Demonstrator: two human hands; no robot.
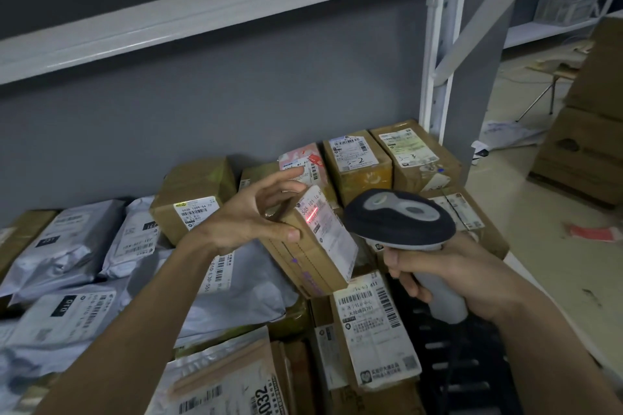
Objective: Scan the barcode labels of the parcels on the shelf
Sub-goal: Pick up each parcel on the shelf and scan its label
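Note:
My left hand (pixel 249 219) holds a small cardboard parcel (pixel 313 253) tilted up on its edge, thumb on its near side and fingers behind its top. Its white barcode label (pixel 328 229) faces right, and a red scan line glows on it. My right hand (pixel 448 276) grips the handle of a handheld barcode scanner (pixel 399 217), whose dark head points at that label from close by. Around them the shelf holds several cardboard boxes and grey mailer bags with labels.
Labelled boxes marked 5-2 (pixel 359 158) and 5-3 (pixel 409 148) stand against the grey wall. Grey mailer bags (pixel 64 246) lie at the left. A white shelf upright (pixel 438 44) rises at the right, and stacked cartons (pixel 586 131) stand on the floor beyond.

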